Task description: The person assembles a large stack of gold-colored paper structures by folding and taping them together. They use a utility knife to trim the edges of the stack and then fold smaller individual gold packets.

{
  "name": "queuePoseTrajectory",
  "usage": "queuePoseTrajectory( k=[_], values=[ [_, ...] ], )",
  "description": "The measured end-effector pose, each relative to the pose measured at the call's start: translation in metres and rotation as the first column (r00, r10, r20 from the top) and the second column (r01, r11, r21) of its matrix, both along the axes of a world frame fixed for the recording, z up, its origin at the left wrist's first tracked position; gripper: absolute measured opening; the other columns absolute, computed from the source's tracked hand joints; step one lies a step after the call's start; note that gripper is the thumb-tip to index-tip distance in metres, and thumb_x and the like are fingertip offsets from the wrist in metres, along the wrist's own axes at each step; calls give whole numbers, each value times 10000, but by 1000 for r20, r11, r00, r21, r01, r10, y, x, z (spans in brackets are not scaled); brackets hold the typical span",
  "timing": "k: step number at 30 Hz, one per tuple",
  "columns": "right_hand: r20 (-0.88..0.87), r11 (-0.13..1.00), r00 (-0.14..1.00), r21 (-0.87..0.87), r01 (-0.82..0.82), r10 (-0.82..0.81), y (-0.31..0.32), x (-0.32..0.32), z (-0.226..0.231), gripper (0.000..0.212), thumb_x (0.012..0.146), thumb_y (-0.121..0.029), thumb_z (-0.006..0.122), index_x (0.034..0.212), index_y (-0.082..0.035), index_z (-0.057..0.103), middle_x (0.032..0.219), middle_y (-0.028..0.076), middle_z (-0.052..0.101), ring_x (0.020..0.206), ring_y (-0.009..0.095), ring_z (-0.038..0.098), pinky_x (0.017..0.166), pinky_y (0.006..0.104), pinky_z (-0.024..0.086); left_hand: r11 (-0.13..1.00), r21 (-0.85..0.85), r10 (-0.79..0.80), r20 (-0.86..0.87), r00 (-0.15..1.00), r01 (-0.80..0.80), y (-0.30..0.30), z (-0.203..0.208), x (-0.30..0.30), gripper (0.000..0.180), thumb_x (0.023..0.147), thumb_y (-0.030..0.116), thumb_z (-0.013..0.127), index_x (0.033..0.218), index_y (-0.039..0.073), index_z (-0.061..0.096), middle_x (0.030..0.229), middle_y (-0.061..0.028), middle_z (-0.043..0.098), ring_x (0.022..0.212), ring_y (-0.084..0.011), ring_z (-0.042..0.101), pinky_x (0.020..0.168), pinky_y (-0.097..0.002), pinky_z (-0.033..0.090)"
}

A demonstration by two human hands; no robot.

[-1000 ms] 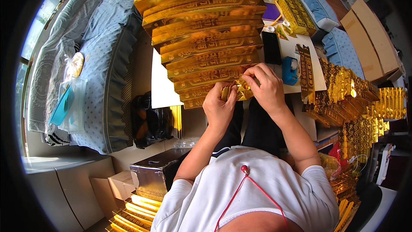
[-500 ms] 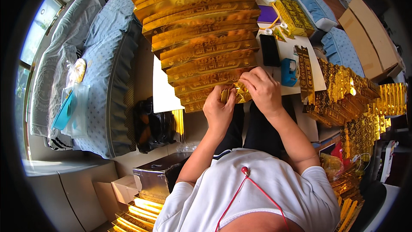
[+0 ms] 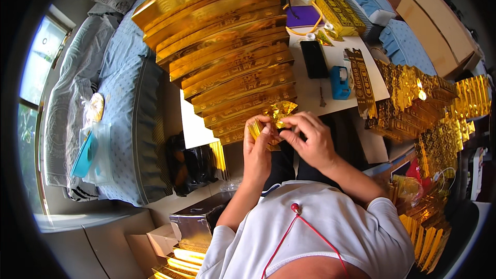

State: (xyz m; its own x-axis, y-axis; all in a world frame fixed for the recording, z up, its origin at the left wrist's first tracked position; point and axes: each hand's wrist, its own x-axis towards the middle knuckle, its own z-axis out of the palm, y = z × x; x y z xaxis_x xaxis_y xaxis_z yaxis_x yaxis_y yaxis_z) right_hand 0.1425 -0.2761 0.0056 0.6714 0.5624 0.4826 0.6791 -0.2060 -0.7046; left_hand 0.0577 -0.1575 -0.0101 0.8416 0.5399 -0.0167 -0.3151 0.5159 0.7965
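In front of my chest, both hands meet on a shiny gold foil paper piece [image 3: 280,112] whose upper end spreads into a crumpled, pointed shape. My left hand [image 3: 257,150] is closed round its folded side, thumb on top. Thumb and fingers of my right hand [image 3: 313,140] pinch its other side; the exact fingertip contact is partly hidden. Just beyond the hands, a long row of folded gold foil paper strips [image 3: 227,49] with embossed marks stretches away over the table.
On the white table [image 3: 338,104] lie a black phone [image 3: 313,59], a blue tape dispenser [image 3: 340,82], a purple pad [image 3: 304,16] and a gold box [image 3: 341,14]. More gold foil stacks [image 3: 408,98] rise at right. A blue-covered bed [image 3: 129,124] stands left; a black bag [image 3: 191,163] is below.
My hands have drawn nearer to my body, away from the row. The foil's upper end now stands more spread out above my fingers. The view has shifted slightly.
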Motion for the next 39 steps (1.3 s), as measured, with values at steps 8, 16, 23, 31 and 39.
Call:
queuePoseTrajectory(
  k=[8, 16, 23, 31, 39],
  values=[
    [-33, 997, 997, 36, 66, -65, -7, -15, -10, 209, 775, -164, 804, 912, -93, 663, 887, 38, 692, 827, 272, 662, 734, 376, 523, 944, 320, 80, -1, 997, -75, -16, -19, -3, 197, 1048, 124, 501, 1216, 25, 472, 1128, -62, 508, 1015, -136, 498, 936, -273, 414],
    [-31, 997, 998, 60, 58, -56, -10, -21, -15, 214, 768, -139, 807, 868, -86, 625, 835, 41, 642, 794, 252, 606, 724, 357, 498, 949, 297, 124, -56, 991, -102, -28, -12, -7, 178, 1055, 125, 485, 1214, 44, 480, 1052, -64, 528, 878, -96, 517, 738, -211, 452],
    [-814, 960, 518, 276, -51, 261, -19, -18, -49, 168, 934, -167, 709, 901, -51, 593, 822, -31, 582, 735, 65, 535, 671, 230, 448, 994, 101, 62, -301, 952, -33, -18, -28, -13, 170, 1023, 220, 574, 1102, 71, 549, 889, -5, 580, 777, -77, 525, 670, -224, 436],
    [-875, 879, -88, 476, 13, 476, -42, 0, -59, 156, 976, -177, 657, 1050, -96, 547, 920, -40, 521, 696, 19, 426, 575, 171, 333, 728, -667, -313, -114, 943, 161, -7, -57, -20, 236, 950, 329, 694, 1003, 112, 618, 839, -38, 594, 625, -139, 473, 560, -271, 403],
    [-744, 740, -52, 651, 167, 666, -43, 0, -65, 339, 917, -155, 732, 1198, -66, 564, 989, -23, 588, 705, 36, 466, 599, 185, 381, 780, -611, -263, -119, 957, 139, -4, -52, -14, 180, 943, 253, 713, 959, 123, 589, 808, -8, 557, 609, -114, 448, 538, -253, 379]
  ],
)
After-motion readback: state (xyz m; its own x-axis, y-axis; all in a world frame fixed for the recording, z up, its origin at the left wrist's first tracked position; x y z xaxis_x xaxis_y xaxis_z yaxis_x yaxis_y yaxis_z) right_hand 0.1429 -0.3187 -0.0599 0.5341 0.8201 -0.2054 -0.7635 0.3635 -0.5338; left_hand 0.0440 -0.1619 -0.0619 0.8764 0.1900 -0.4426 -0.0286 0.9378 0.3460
